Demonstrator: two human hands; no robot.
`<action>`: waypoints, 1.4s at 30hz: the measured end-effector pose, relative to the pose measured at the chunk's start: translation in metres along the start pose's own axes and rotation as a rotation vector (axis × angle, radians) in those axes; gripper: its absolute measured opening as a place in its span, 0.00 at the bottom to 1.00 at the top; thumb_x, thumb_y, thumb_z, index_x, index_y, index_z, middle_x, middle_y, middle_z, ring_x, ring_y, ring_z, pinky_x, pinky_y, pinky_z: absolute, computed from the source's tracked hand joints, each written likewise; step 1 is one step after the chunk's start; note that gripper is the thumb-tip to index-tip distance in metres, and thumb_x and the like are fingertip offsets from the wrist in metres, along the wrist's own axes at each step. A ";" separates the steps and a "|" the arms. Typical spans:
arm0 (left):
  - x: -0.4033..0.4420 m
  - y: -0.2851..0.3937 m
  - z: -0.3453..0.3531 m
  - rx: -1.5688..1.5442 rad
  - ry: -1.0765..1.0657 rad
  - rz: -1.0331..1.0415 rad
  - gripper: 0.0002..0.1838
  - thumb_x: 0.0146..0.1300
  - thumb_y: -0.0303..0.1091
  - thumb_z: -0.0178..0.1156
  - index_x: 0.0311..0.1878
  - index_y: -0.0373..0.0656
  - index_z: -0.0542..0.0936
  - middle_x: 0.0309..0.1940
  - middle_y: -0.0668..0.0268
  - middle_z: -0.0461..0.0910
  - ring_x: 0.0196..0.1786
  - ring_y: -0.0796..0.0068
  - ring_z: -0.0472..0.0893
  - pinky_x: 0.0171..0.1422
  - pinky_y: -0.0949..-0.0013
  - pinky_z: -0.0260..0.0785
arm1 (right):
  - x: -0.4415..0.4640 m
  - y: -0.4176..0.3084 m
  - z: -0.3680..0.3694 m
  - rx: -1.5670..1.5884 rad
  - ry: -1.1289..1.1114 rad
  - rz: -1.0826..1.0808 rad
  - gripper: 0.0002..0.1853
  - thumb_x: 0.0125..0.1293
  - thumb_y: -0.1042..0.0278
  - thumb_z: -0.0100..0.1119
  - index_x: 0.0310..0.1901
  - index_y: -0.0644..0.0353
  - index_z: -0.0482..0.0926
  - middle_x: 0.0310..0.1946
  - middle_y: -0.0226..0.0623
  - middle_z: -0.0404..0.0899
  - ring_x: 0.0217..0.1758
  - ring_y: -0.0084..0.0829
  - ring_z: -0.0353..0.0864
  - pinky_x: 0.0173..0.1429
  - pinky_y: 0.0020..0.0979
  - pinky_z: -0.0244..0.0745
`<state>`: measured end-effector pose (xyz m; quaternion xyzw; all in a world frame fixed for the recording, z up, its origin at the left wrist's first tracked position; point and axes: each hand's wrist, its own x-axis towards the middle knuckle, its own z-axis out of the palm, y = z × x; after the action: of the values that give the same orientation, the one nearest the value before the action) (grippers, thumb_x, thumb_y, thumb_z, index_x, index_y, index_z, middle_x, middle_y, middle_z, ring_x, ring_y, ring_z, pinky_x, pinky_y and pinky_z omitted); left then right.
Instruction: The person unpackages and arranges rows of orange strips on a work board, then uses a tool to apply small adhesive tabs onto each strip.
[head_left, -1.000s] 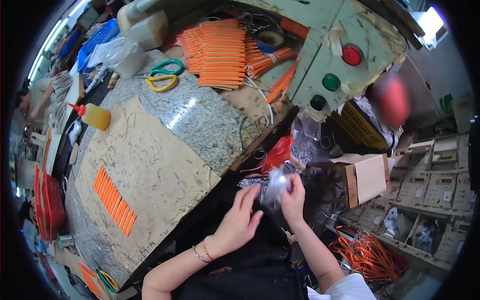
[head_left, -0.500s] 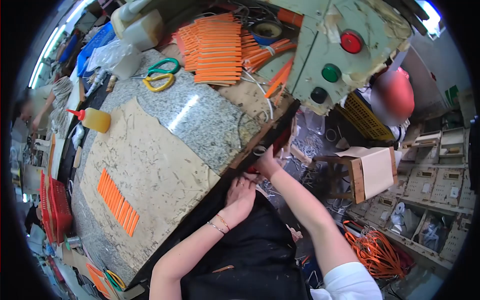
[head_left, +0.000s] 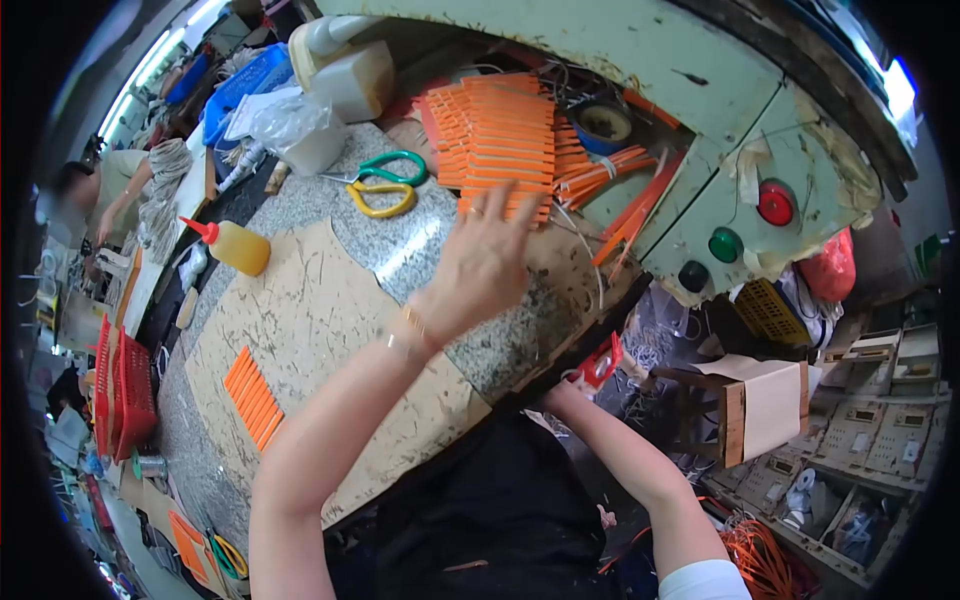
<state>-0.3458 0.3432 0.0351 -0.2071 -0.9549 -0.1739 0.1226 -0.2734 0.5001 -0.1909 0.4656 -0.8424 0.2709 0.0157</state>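
My left hand (head_left: 478, 262) reaches over the table with its fingers stretched out. The fingertips are at the near end of a layered pile of orange strips (head_left: 508, 135); whether they press on it I cannot make out. Low at the table's edge is my right hand (head_left: 566, 398), its fingers mostly hidden. Right beside it shows a red object with a pale marking (head_left: 600, 362), whose kind is unclear. A short row of orange strips (head_left: 254, 398) lies on the worn beige sheet (head_left: 300, 300), left of my left forearm.
Green- and yellow-handled scissors (head_left: 385, 185) and a yellow bottle with a red tip (head_left: 240, 248) lie on the table. A roll of tape (head_left: 603, 125) sits behind the pile. Machine buttons, including a red button (head_left: 774, 203), and a wooden stool (head_left: 745, 410) are to the right.
My left hand has risen from the table's front edge and moved forward to the orange pile. My right hand stays low by the edge. The whole view has shifted.
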 end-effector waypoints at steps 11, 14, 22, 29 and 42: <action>0.049 -0.072 0.019 -0.294 0.022 -0.142 0.41 0.56 0.42 0.70 0.73 0.44 0.66 0.71 0.48 0.63 0.71 0.54 0.69 0.65 0.49 0.69 | 0.048 -0.047 -0.241 0.700 -0.008 0.375 0.06 0.71 0.73 0.54 0.44 0.64 0.78 0.29 0.41 0.82 0.31 0.35 0.85 0.38 0.32 0.76; 0.075 -0.113 0.008 -0.694 0.269 -0.610 0.24 0.62 0.41 0.64 0.55 0.34 0.77 0.45 0.50 0.82 0.42 0.63 0.85 0.37 0.66 0.76 | 0.133 -0.005 -0.225 0.313 0.435 0.347 0.12 0.70 0.73 0.55 0.50 0.70 0.74 0.44 0.54 0.76 0.50 0.52 0.78 0.54 0.44 0.73; 0.106 -0.182 0.001 -1.204 0.217 -0.986 0.09 0.69 0.33 0.57 0.43 0.37 0.73 0.33 0.61 0.77 0.26 0.73 0.76 0.30 0.68 0.70 | 0.219 0.062 -0.197 -0.168 0.165 0.541 0.32 0.72 0.58 0.56 0.66 0.79 0.63 0.67 0.60 0.65 0.72 0.54 0.64 0.74 0.50 0.60; 0.132 -0.185 -0.005 -1.161 0.071 -0.924 0.13 0.67 0.44 0.64 0.36 0.44 0.77 0.26 0.71 0.74 0.25 0.81 0.73 0.28 0.74 0.64 | 0.222 0.084 -0.190 -0.068 0.158 0.540 0.33 0.75 0.60 0.50 0.71 0.79 0.56 0.73 0.65 0.56 0.78 0.56 0.54 0.79 0.47 0.54; 0.158 -0.143 0.012 -0.501 0.158 -0.514 0.45 0.40 0.46 0.80 0.63 0.40 0.73 0.54 0.52 0.82 0.60 0.54 0.80 0.66 0.58 0.71 | 0.239 0.092 -0.193 0.075 0.313 0.471 0.26 0.77 0.67 0.43 0.71 0.73 0.61 0.71 0.62 0.62 0.74 0.53 0.63 0.75 0.41 0.62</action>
<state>-0.5503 0.2816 0.0321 0.0301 -0.8911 -0.4429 0.0936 -0.5253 0.4439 0.0001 0.2098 -0.9040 0.3667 0.0648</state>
